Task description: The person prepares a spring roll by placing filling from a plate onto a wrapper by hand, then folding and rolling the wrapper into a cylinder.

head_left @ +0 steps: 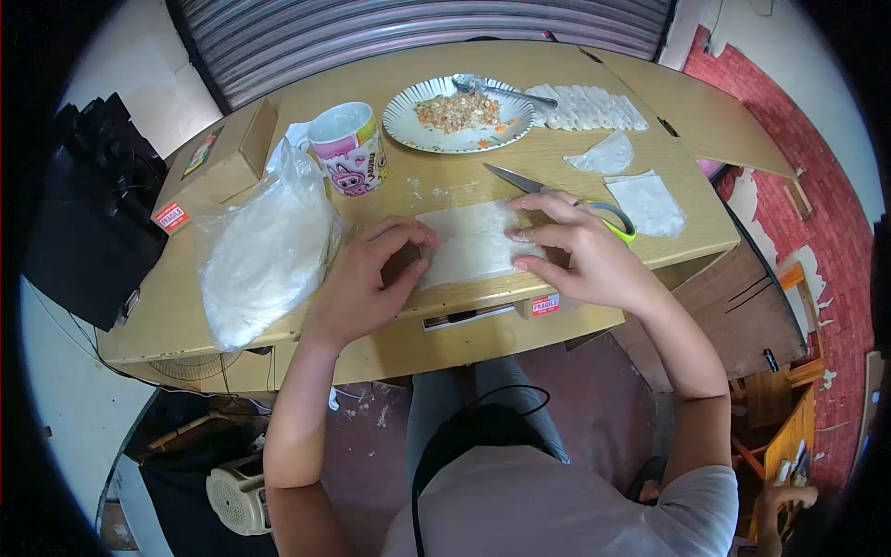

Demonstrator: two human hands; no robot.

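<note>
A thin, whitish rectangular wrapper sheet [469, 243] lies on the table in front of me. My left hand [376, 274] has its fingers curled, with thumb and fingertips at the sheet's left edge. At the right edge, the fingertips and thumb of my right hand [575, 243] hold the sheet. Behind that hand are scissors [520, 180] with yellow-green handles, partly covered by it. A folded wrapper piece [647, 204] and a smaller rounded one [605, 154] lie to the right. Farther back, a white plate [408, 130] bears chopped filling [459, 111] and a spoon [510, 93].
A row of pale folded pieces [589, 108] lies beside the plate. On the left are a cartoon mug [348, 153], a clear bag of white wrappers or dough [269, 251] and a cardboard box [223, 153]. Another person's hand [789, 497] shows at lower right.
</note>
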